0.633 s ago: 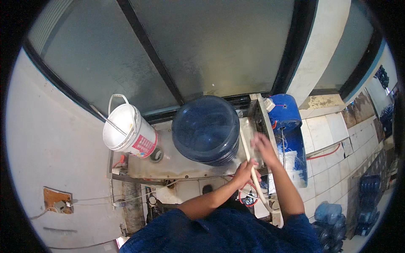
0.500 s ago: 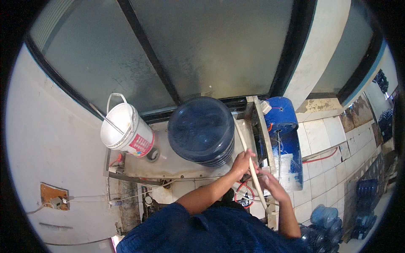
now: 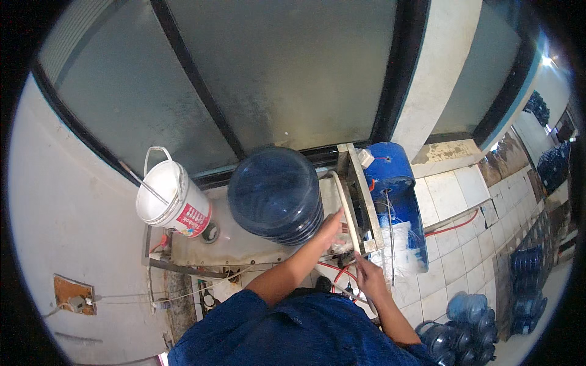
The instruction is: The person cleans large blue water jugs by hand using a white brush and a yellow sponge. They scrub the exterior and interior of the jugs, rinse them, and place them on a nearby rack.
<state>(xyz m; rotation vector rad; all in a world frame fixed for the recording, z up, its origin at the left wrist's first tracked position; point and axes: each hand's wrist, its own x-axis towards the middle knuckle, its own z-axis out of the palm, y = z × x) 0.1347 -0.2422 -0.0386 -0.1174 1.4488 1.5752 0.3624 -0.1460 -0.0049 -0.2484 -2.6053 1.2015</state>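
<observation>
a cream, round, rubbery hose (image 3: 348, 212) lies right of centre, long axis near-vertical. the right hand (image 3: 370, 277) curls its fingers round the lower stretch; the left hand (image 3: 331, 229) adjoins higher up, fingers half-spread, grip unclear.

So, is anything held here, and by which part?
The right hand holds the pale hose partway along its length; whether the left hand, beside it, grips too can't be told.

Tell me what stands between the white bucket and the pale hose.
In the head view, a large blue jug stands between the white bucket and the pale hose; the left hand is there too, close beside the hose.
</observation>
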